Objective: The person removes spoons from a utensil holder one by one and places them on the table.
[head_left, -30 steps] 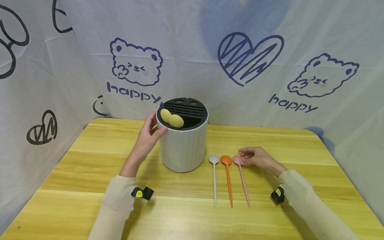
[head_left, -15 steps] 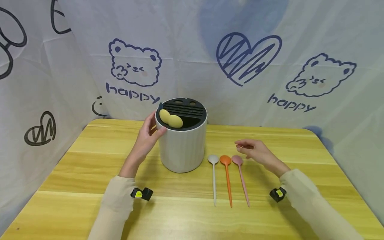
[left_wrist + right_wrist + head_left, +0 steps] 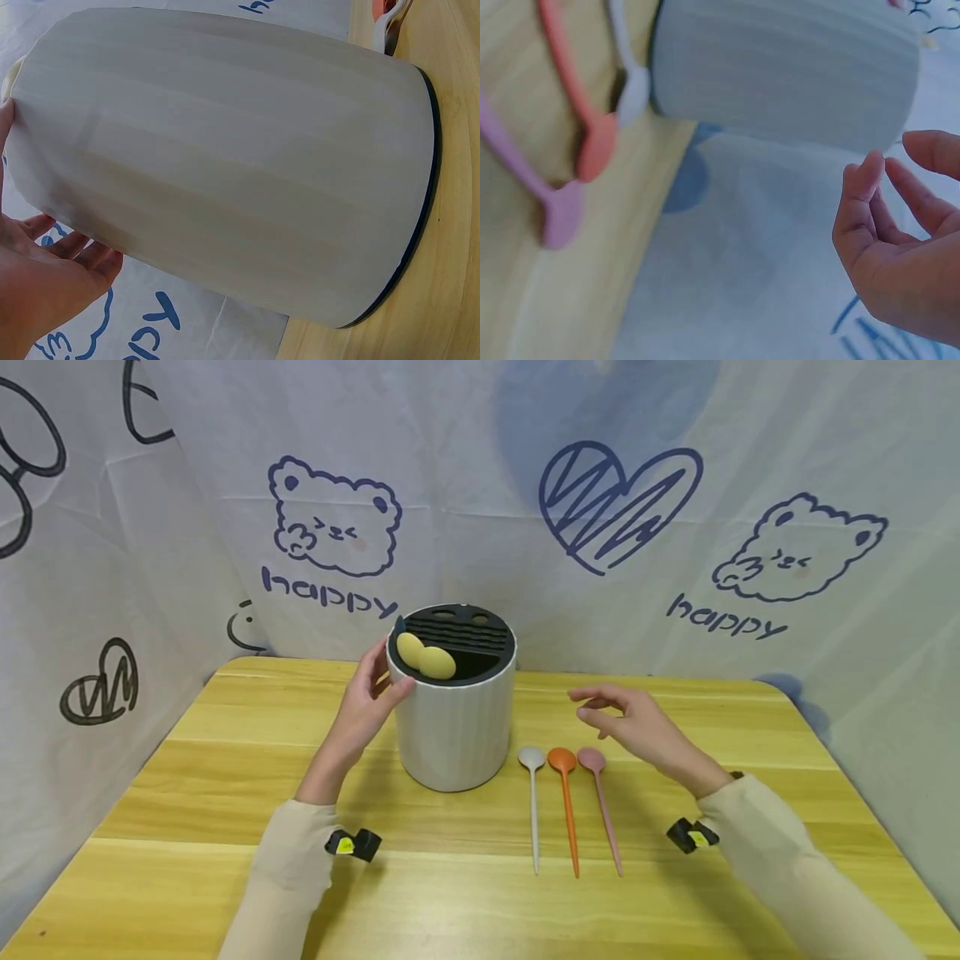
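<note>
A white ribbed utensil holder (image 3: 453,739) with a black slotted top stands on the table. Two yellow oval heads (image 3: 437,663), like spoon bowls, lie at its front left opening, beside a dark blue tip (image 3: 401,625). My left hand (image 3: 360,714) grips the holder's left side, thumb at the front rim and fingers round the side; the left wrist view shows this hand (image 3: 60,277) against the wall. My right hand (image 3: 633,722) hovers behind and above the pink spoon (image 3: 592,760), fingers loosely bent around nothing. Left of that spoon lie an orange spoon (image 3: 562,760) and a white spoon (image 3: 532,759).
The wooden table (image 3: 225,860) ends at a back edge just behind the holder. A printed cloth (image 3: 480,543) with bears and a heart hangs there and along the sides. All three spoons point their handles toward the front edge.
My right hand has lifted away from the pink spoon and moved back and left, toward the holder. My left hand has kept its grip. The spoons lie as before.
</note>
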`<state>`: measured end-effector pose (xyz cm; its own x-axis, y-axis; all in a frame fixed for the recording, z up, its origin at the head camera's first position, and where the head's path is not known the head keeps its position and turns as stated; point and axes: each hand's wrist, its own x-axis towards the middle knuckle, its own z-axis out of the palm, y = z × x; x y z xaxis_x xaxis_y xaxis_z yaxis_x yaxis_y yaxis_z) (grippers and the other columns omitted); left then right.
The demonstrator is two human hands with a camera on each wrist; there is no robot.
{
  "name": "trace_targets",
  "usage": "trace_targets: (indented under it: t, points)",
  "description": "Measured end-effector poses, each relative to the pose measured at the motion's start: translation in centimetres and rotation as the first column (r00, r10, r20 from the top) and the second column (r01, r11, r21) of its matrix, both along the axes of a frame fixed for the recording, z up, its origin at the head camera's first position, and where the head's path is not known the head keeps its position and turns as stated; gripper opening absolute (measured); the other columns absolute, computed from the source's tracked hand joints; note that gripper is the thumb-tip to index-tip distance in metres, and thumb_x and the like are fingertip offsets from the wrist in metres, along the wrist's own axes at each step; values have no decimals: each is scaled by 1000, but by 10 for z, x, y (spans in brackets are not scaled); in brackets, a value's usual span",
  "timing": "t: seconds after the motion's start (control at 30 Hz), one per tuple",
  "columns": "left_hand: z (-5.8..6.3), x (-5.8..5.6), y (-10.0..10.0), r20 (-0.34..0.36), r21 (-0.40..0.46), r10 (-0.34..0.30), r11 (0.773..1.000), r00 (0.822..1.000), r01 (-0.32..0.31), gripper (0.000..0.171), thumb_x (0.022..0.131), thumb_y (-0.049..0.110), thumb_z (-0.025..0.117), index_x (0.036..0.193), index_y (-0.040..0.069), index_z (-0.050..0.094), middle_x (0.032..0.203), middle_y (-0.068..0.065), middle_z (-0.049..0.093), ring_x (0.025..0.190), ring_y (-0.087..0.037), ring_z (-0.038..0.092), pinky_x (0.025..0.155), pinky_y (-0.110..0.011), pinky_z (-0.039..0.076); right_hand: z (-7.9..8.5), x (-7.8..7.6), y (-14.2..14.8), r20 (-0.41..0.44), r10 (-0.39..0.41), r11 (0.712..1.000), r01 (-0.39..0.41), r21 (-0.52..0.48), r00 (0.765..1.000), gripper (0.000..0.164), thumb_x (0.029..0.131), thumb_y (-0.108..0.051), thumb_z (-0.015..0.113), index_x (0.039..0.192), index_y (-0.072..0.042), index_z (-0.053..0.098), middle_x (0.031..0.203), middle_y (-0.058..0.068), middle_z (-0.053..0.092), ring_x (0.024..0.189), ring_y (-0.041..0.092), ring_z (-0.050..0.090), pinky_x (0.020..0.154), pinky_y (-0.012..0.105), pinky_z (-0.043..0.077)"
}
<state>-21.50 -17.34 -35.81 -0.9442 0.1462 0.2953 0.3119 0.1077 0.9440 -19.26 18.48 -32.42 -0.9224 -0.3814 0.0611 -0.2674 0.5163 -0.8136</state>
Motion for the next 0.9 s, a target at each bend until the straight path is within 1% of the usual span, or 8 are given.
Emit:
trace_targets:
  t: [0.1,0.2,0.33,0.43,0.57,0.7,0.8,0.9]
  points:
    - [0,0,-1,-2,1,2,1000,1000,-2,74,94,29,60,154,8,20,154,-10,28,139,-23,29,114,-40,24,12,4,-8,-32,5,1000,-5,5,999,35,98,-20,58,130,-5,59,124,13,61,102,26,60,77,37,54]
    - [-1,-1,-1,1,-1,3,1000,1000,-3,74,94,29,60,154,8,20,154,-11,28,139,-24,29,114,-40,24,21,8,-17,-60,18,1000,-18,7,998,35,97,-17,58,130,-6,59,124,12,61,106,26,59,79,40,54]
    - [-1,-1,-1,3,-2,1,1000,1000,-1,75,94,29,60,154,8,20,154,-11,28,139,-24,29,114,-41,23,31,14,-28,-100,31,999,-29,17,995,34,97,-14,59,129,-7,60,124,11,61,110,25,58,81,40,54]
    - [-1,-1,-1,1,-3,2,1000,1000,-2,74,94,29,59,154,8,20,154,-11,28,139,-24,29,114,-40,24,39,16,-36,-133,47,998,-43,39,990,33,96,-13,60,128,-7,62,124,9,62,110,24,59,82,40,53]
    - [-1,0,-1,0,-4,5,1000,1000,-5,74,94,29,59,154,8,20,155,-10,28,139,-23,29,114,-39,24,48,14,-46,-158,89,995,-80,63,984,34,92,-13,65,126,-7,63,121,7,63,109,23,59,83,41,53]
    - [-2,0,-1,-3,0,0,1000,1000,0,73,95,28,59,154,8,20,155,-10,28,139,-23,29,114,-39,24,55,10,-56,-153,134,990,-125,67,979,38,89,-13,70,126,-7,63,121,7,63,108,21,58,84,41,52]
    - [-3,-1,-1,-5,4,-5,1000,1000,5,73,94,29,59,154,9,20,155,-10,28,140,-22,29,114,-40,24,60,6,-63,-141,162,986,-156,58,977,39,89,-13,69,127,-7,62,122,7,63,108,20,58,85,42,51]
    - [-4,-1,-1,-10,8,-10,1000,1000,10,74,94,29,59,154,9,20,154,-10,28,140,-22,29,114,-41,23,64,1,-71,-132,186,982,-182,42,974,39,90,-12,68,127,-5,62,122,7,64,108,21,58,89,43,50]
